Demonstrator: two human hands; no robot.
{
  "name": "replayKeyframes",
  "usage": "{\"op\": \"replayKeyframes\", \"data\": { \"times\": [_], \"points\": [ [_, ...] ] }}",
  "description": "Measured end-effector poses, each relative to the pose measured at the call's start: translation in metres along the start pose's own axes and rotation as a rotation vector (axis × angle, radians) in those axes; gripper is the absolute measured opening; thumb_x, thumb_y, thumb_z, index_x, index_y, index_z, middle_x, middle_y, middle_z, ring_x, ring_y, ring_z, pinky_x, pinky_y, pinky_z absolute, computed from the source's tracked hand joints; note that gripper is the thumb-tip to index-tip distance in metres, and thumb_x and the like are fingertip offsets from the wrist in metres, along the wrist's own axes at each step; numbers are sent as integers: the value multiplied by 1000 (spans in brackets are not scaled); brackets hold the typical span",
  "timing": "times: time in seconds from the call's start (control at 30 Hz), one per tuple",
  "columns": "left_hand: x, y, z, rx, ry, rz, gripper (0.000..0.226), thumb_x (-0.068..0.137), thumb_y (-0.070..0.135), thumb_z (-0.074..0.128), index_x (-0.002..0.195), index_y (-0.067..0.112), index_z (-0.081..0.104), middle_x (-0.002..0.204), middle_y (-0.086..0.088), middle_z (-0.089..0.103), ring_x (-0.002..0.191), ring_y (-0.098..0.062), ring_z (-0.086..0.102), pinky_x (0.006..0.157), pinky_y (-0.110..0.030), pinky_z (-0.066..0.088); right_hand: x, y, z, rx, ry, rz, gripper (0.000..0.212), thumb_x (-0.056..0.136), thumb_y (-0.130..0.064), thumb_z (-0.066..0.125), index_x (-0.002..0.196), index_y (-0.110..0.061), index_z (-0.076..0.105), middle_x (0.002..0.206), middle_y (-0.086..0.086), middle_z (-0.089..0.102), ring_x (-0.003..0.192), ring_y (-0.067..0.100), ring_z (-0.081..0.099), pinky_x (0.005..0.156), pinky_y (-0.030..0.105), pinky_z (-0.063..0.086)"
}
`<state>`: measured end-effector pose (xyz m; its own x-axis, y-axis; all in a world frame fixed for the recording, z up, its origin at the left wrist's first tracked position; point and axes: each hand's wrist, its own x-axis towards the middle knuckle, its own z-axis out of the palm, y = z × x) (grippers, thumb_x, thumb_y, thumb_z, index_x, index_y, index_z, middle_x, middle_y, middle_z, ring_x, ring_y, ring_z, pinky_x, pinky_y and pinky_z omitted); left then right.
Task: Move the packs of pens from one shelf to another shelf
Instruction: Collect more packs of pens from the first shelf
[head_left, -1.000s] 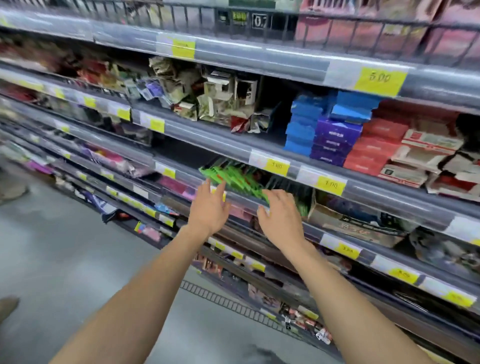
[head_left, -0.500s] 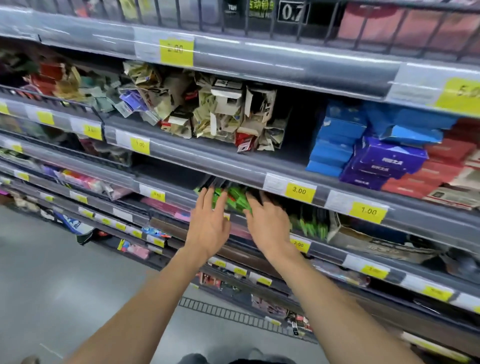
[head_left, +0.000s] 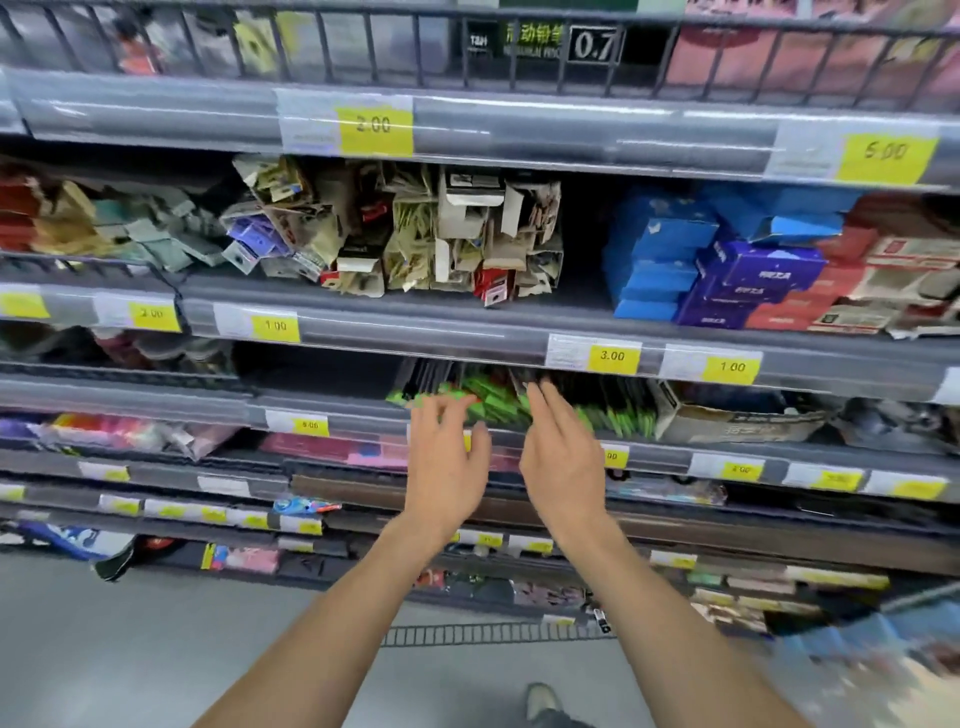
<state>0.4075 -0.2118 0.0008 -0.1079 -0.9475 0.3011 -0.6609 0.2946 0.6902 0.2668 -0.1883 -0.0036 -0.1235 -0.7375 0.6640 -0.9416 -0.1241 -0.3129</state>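
Note:
Green packs of pens (head_left: 488, 397) lie in a heap on a grey store shelf (head_left: 332, 410), under the price rail marked 3.00. More green and dark packs (head_left: 621, 413) stand just to the right of the heap. My left hand (head_left: 449, 462) hovers in front of the heap with fingers spread, its fingertips at the packs' front edge. My right hand (head_left: 563, 452) is beside it, fingers apart and pointing into the shelf. Neither hand holds a pack. The rear of the heap is hidden under the shelf above.
The shelf above (head_left: 415, 319) carries crumpled brown card packs (head_left: 415, 228) and blue, purple and red boxes (head_left: 727, 265). A brown cardboard box (head_left: 727, 415) sits right of the pens. Lower shelves hold pink packs (head_left: 343, 449). Grey floor and a shoe (head_left: 543, 701) lie below.
The view has swung to face the shelves more squarely. Both hands have drawn back a little from the green packs and now hover in front of them with fingers spread.

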Motion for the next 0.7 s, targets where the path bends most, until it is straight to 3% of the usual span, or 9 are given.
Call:
{"op": "replayKeyframes", "data": {
  "times": [0.07,0.13,0.2,0.23,0.43,0.57,0.7],
  "points": [
    [5,14,-8,-384,-144,-246,36,110,30,50,138,11,62,134,-8,65,125,-23,59,109,-35,45,-13,-12,-8,1,74,-63,44,80,13,71,124,8,67,129,24,67,114,32,70,93,41,60],
    [9,26,-16,-824,-293,-475,42,111,42,46,130,11,67,132,-12,69,123,-28,63,110,-45,48,-28,-27,-16,38,102,-135,41,85,12,66,126,9,65,132,24,65,118,32,68,99,39,57],
    [10,34,-26,-1251,-391,-653,44,107,50,48,121,13,66,127,-16,71,117,-30,69,101,-46,55,-40,-42,-22,93,80,-170,42,86,13,64,128,9,64,133,24,64,124,32,64,102,40,55],
    [10,34,-30,-1357,-415,-706,43,106,51,49,122,14,63,127,-17,73,115,-29,72,96,-43,58,-43,-47,-25,116,57,-178,45,86,13,65,130,9,62,134,23,64,126,31,63,103,41,54],
    [2,20,-38,-1353,-333,-751,31,103,37,63,110,7,66,87,-7,77,75,-19,75,67,-34,62,-45,-40,-48,370,-153,-210,58,88,-16,79,140,0,58,141,12,61,131,22,59,111,34,47],
    [-5,21,-32,-1428,-303,-774,27,99,35,66,104,9,65,83,-7,73,68,-18,68,62,-32,58,-37,-27,-52,323,-85,-281,32,87,-23,83,110,-2,76,111,4,74,103,27,63,93,36,53],
    [-6,20,-24,-1451,-290,-794,18,101,27,65,100,10,69,85,-8,71,68,-17,67,65,-35,57,-28,-17,-45,333,-55,-271,22,94,-29,75,98,-8,80,101,1,74,95,23,60,89,30,49]
  ]
}}
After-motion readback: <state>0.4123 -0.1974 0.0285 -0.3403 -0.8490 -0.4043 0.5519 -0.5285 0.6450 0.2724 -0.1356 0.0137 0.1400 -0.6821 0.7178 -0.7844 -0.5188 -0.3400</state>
